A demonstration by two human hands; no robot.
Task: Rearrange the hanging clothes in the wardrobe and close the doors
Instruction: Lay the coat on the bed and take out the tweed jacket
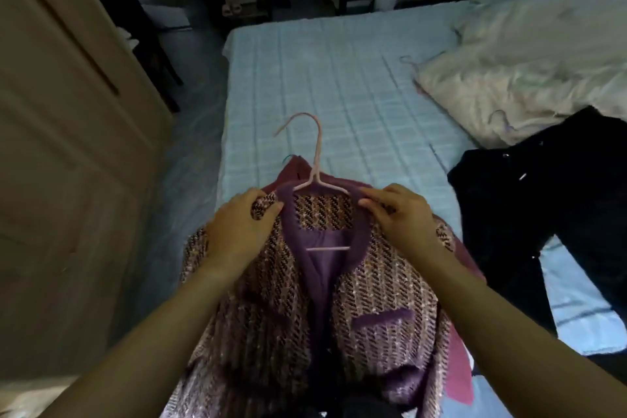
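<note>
A purple and pink tweed jacket with purple trim lies on the near end of the bed, on a pink hanger whose hook points away from me. My left hand grips the jacket's left shoulder by the collar. My right hand pinches the collar at the right shoulder. A beige wardrobe door stands at the left.
The bed has a light blue checked sheet. A dark garment lies at the right, and cream clothing on a hanger lies beyond it. A red garment sits under the jacket. Dark shelves and a white fan stand at the back.
</note>
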